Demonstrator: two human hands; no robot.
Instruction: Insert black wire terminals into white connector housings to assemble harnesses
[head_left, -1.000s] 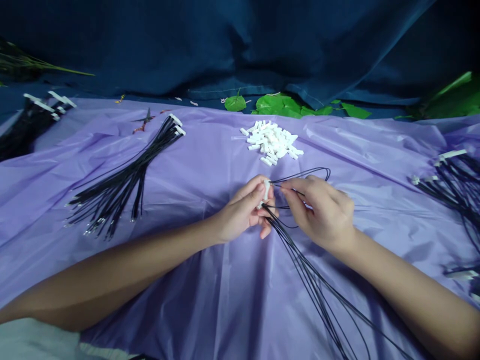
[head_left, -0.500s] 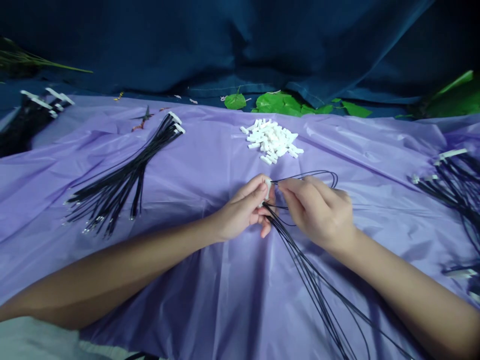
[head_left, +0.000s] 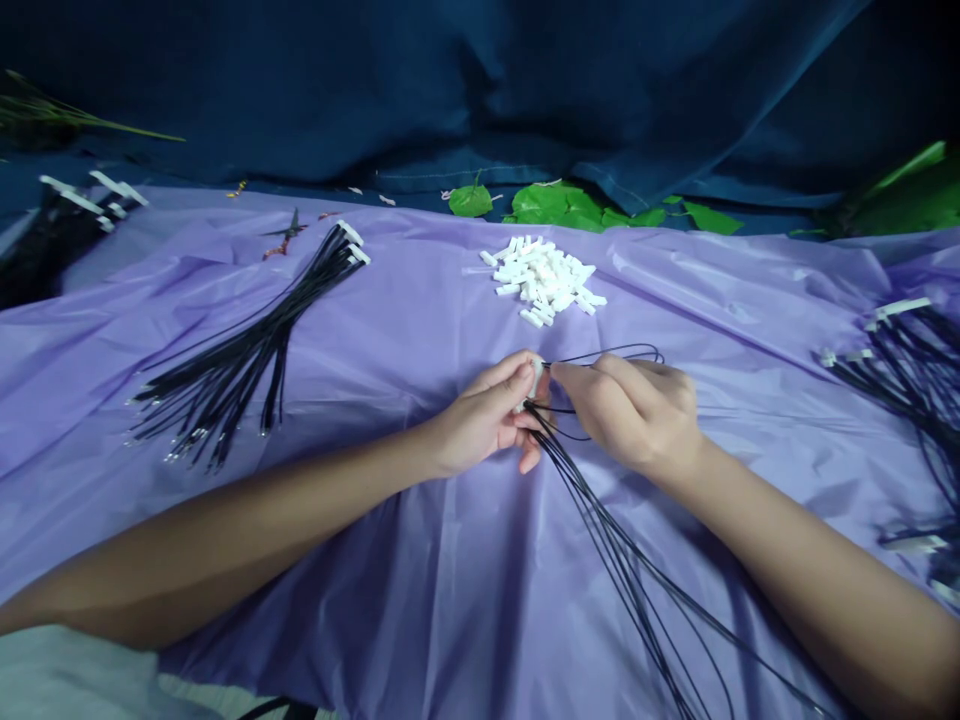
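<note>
My left hand (head_left: 491,410) pinches a small white connector (head_left: 537,376) between thumb and fingers, near the middle of the view. Several thin black wires (head_left: 600,520) run from it down to the lower right. Just to the right, my right hand (head_left: 637,410) is closed on a black wire (head_left: 634,348) close to the connector; part of this wire loops behind the fingers. Beyond my hands lies a pile of white connectors (head_left: 547,280) on the purple sheet (head_left: 420,300).
A bundle of black wires with white connectors (head_left: 255,340) lies at the left, scissors (head_left: 289,238) behind it. Another dark bundle (head_left: 52,240) is at the far left, more wires (head_left: 915,380) at the right. Green leaves (head_left: 559,205) lie along the blue cloth (head_left: 375,90).
My right hand has shifted slightly left toward the connector, and the wire loop behind it looks smaller. My left hand keeps its hold on the connector.
</note>
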